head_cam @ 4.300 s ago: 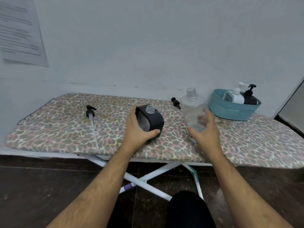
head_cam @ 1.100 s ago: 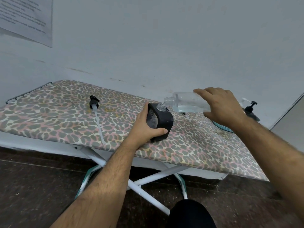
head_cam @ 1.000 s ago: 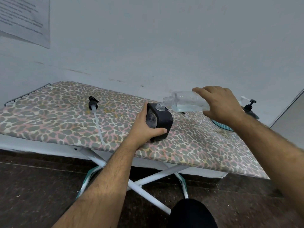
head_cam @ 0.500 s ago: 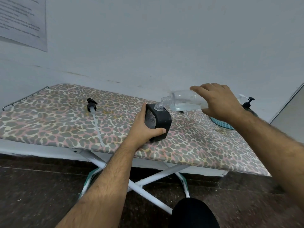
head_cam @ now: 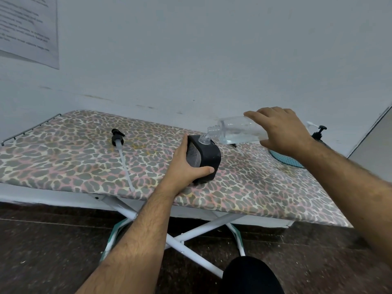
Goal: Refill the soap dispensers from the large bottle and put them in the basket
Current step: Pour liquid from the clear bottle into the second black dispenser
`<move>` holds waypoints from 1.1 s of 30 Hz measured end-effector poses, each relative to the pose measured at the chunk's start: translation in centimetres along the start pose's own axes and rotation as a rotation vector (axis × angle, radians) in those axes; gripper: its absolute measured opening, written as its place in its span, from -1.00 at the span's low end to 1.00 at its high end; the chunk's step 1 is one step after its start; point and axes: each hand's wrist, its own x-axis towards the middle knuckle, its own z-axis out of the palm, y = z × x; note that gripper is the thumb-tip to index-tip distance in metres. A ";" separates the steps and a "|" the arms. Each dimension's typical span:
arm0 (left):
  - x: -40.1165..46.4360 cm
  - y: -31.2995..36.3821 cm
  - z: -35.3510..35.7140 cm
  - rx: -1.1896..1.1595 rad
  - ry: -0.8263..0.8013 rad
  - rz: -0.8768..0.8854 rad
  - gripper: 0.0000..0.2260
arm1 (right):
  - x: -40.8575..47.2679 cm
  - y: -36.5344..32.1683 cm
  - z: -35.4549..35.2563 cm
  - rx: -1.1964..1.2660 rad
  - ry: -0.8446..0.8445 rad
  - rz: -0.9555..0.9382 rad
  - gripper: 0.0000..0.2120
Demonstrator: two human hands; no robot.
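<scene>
The black soap dispenser stands near the middle of the ironing board, closer to its front edge, its clear open neck up. The left hand wraps around it from the left, fingers behind and thumb pressed across the front lower face, closed firmly on the body. The right hand grips the large clear bottle from above, fingers curled over its far side, holding it tipped almost level with its open mouth just over the dispenser's neck; clear liquid lies along the bottle's lower side.

One loose pump head with a long tube lies toward the board's left end, well apart from the dispenser. One teal basket sits at the far right edge, mostly hidden behind the right wrist; two pump tops, one black and one white, show above it.

Both forearms reach forward from the bottom of the view, the left straight, the right angling in from the right side.
</scene>
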 end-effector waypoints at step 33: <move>-0.1 0.3 -0.2 0.049 -0.019 -0.008 0.15 | 0.2 -0.1 -0.3 -0.024 0.013 -0.022 -0.30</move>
